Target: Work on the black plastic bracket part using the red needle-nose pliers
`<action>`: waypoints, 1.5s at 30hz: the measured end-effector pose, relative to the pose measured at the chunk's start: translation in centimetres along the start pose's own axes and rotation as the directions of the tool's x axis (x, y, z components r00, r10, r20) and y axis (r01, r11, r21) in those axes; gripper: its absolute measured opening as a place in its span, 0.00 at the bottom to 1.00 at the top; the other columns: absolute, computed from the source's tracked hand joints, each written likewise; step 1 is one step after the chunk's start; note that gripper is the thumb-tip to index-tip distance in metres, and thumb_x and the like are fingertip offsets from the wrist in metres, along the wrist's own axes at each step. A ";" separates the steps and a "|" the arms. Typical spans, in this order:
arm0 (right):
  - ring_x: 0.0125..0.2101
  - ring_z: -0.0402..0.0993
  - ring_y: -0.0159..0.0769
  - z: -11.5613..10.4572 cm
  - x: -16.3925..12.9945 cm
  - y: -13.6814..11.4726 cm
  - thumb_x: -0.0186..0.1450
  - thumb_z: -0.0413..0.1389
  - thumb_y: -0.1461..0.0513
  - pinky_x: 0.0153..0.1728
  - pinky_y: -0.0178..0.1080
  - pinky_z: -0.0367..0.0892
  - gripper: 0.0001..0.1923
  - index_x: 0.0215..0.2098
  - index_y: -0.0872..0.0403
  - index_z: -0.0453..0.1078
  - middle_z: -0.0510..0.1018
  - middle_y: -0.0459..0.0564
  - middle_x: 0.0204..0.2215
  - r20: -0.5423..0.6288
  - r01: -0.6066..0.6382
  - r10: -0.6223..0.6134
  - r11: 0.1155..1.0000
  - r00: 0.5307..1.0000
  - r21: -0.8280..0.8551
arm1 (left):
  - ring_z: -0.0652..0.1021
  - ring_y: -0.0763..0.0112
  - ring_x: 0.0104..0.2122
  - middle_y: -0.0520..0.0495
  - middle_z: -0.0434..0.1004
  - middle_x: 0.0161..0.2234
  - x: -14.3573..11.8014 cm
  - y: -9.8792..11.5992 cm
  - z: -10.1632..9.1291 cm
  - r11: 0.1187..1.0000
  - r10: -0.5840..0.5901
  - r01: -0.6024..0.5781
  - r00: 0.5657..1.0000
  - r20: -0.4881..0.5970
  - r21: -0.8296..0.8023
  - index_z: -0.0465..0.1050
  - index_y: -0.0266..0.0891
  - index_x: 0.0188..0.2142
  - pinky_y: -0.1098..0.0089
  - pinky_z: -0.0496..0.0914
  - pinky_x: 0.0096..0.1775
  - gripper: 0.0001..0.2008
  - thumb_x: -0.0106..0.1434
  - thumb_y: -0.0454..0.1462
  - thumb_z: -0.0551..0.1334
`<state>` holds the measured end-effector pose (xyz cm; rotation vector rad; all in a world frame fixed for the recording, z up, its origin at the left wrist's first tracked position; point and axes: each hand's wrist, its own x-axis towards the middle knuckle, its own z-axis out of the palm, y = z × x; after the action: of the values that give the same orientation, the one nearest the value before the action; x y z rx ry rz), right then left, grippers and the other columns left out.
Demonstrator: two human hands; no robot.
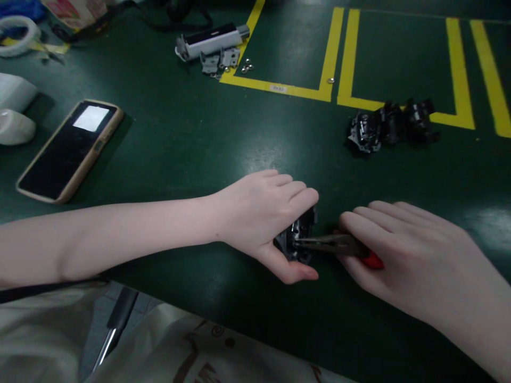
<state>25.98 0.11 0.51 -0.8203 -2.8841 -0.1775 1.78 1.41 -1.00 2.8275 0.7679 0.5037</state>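
My left hand (271, 213) is wrapped over a small black mechanical part (304, 226) and holds it down on the green table. Its thumb lies along the near side of the part, and much of the part is hidden under the palm and fingers. From the right, my right hand (399, 250) grips needle-nose pliers (331, 243) with red handles, mostly covered by the fist. The narrow jaws of the pliers reach onto the black part and touch it near its middle. Whether the jaws pinch anything cannot be made out.
Several similar black parts (393, 127) sit in a row at the right. Toward the back lie a white-and-black cylinder (213, 41), metal brackets (219, 59) and small rings (247, 66) by yellow tape lines (279, 89). A phone (69, 149) and tape roll (18, 36) are at left.
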 end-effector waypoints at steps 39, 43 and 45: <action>0.23 0.66 0.36 0.2 -0.2 0.3 0.67 0.48 0.63 0.25 0.39 0.60 0.07 0.30 0.50 0.57 0.67 0.46 0.23 -0.023 -0.012 0.015 0.993 1.000 0.114 | 0.76 0.59 0.32 0.42 0.77 0.34 -0.2 -0.2 -0.1 1.000 0.003 -0.002 1.000 0.009 -0.025 0.71 0.32 0.40 0.61 0.69 0.35 0.35 0.61 0.65 0.54; 0.23 0.66 0.36 -0.1 -0.1 0.4 0.67 0.48 0.65 0.25 0.39 0.60 0.07 0.30 0.51 0.58 0.67 0.46 0.23 -0.015 0.010 -0.009 0.997 1.000 0.074 | 0.76 0.59 0.32 0.42 0.77 0.34 -0.2 -0.3 -0.1 0.999 0.013 -0.013 1.000 0.002 -0.037 0.71 0.31 0.40 0.62 0.68 0.34 0.36 0.61 0.65 0.53; 0.23 0.66 0.36 -0.1 0.0 0.5 0.66 0.48 0.65 0.25 0.39 0.59 0.07 0.29 0.51 0.57 0.67 0.46 0.23 -0.025 0.020 -0.019 0.998 1.000 0.053 | 0.76 0.59 0.32 0.42 0.77 0.34 -0.2 -0.3 -0.1 0.999 0.017 -0.016 1.000 0.005 -0.029 0.71 0.32 0.40 0.62 0.68 0.34 0.36 0.61 0.65 0.53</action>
<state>26.20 0.52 0.63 -0.7754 -2.8615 -0.1116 1.44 1.54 -1.08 2.8094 0.7308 0.5054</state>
